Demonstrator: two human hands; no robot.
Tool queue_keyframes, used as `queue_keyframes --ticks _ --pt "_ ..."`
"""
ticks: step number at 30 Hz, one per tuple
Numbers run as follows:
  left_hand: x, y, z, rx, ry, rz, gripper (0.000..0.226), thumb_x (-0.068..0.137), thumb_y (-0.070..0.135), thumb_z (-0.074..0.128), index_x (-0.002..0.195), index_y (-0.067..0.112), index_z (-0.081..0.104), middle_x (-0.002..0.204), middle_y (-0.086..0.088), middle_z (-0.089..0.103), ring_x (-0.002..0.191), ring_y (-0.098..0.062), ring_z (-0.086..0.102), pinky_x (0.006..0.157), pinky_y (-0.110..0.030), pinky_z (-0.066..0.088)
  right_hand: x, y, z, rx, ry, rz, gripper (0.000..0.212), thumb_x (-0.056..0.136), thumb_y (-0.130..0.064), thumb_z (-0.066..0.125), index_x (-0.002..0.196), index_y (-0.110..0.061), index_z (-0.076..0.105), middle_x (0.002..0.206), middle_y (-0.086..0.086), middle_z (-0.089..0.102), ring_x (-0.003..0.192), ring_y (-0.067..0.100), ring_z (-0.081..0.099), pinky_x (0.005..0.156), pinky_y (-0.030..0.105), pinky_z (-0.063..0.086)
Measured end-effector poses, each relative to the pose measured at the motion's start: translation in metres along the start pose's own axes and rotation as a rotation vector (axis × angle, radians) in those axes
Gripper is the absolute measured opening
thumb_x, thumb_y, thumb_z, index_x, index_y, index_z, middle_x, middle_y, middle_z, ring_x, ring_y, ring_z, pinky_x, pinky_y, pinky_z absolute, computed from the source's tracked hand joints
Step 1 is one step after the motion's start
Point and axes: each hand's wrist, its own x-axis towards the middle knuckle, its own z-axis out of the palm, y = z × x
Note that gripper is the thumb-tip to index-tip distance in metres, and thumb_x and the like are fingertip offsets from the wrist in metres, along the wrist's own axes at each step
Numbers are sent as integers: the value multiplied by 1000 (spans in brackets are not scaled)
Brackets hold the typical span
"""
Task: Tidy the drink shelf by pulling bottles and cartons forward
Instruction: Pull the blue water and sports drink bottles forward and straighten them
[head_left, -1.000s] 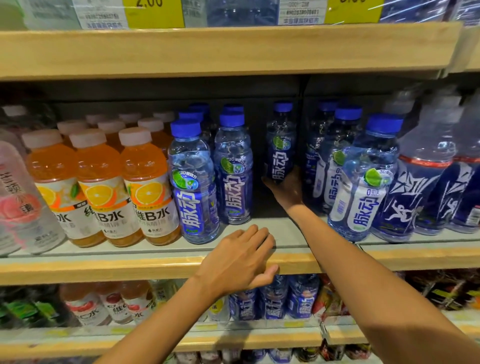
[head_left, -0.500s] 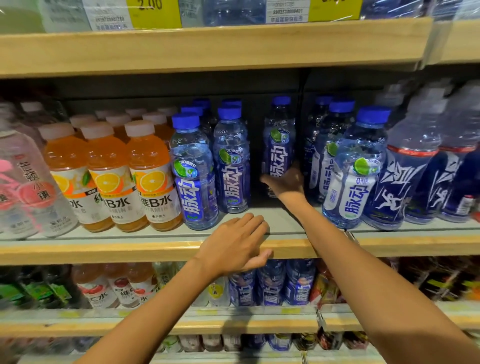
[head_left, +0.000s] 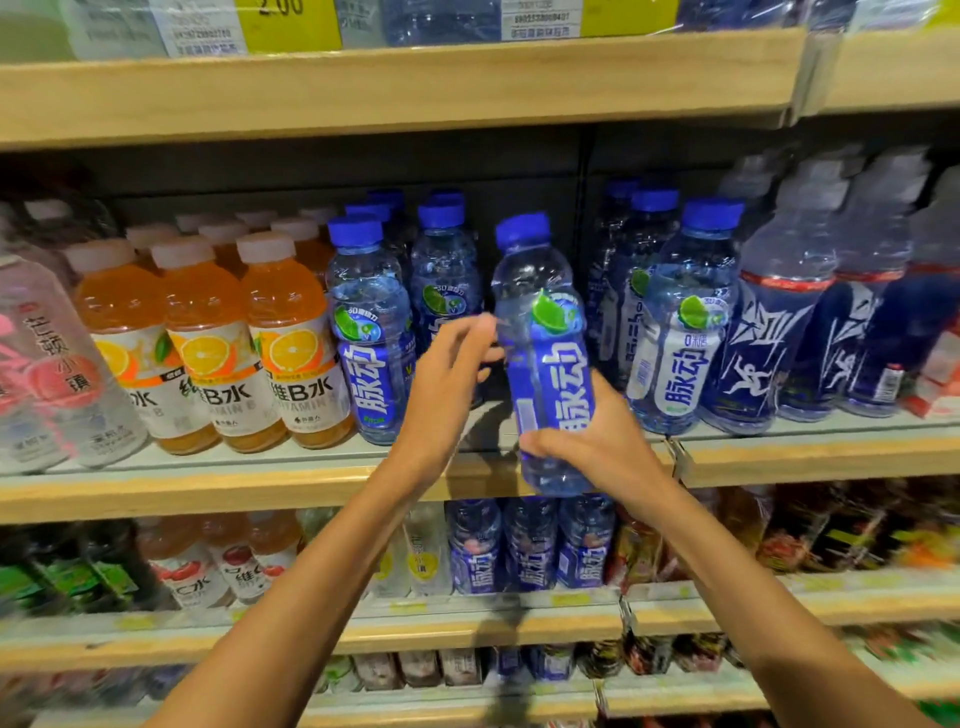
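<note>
My right hand (head_left: 597, 441) grips the lower body of a blue-capped, blue-labelled drink bottle (head_left: 545, 332), tilted and lifted in front of the middle shelf's front edge (head_left: 260, 491). My left hand (head_left: 447, 379) is raised just left of that bottle, fingertips reaching toward its side at label height; contact is unclear. Behind the held bottle the shelf has a dark gap. More blue bottles (head_left: 371, 332) stand in rows to the left and to the right (head_left: 685, 322).
Orange vitamin drinks with white caps (head_left: 208, 343) fill the left of the shelf, clear pink-labelled bottles (head_left: 47, 364) stand further left. Dark blue sports bottles (head_left: 779, 332) stand at right. Shelves above (head_left: 395, 83) and below (head_left: 467, 629) hold more drinks.
My right hand has pulled the blue bottle out from the back of the shelf to the front edge and lifted it. My left hand has left the shelf edge and risen toward the bottle.
</note>
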Motion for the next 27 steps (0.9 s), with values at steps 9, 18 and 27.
queue_keyframes --ticks 9,18,27 --pt "-4 34 30 -117 197 26 23 73 19 81 91 15 68 80 0 73 71 -14 70 70 -28 57 -37 -8 30 -54 -35 -69 61 47 -54 73 98 -37 42 85 -15 66 74 -2 65 59 15 50" --pt "12 51 8 -690 -424 -194 49 49 28 85 92 9 69 88 -7 68 78 -25 65 77 -35 52 -32 1 18 1115 -736 153 75 70 -58 74 129 -13 59 123 13 64 114 27 61 103 48 42" --pt "13 42 12 -974 -749 -203 65 60 30 85 111 4 54 97 -8 63 83 -25 66 80 -37 56 -34 -11 43 1122 -974 75 65 78 -42 72 126 -5 51 106 11 63 96 23 63 91 37 51"
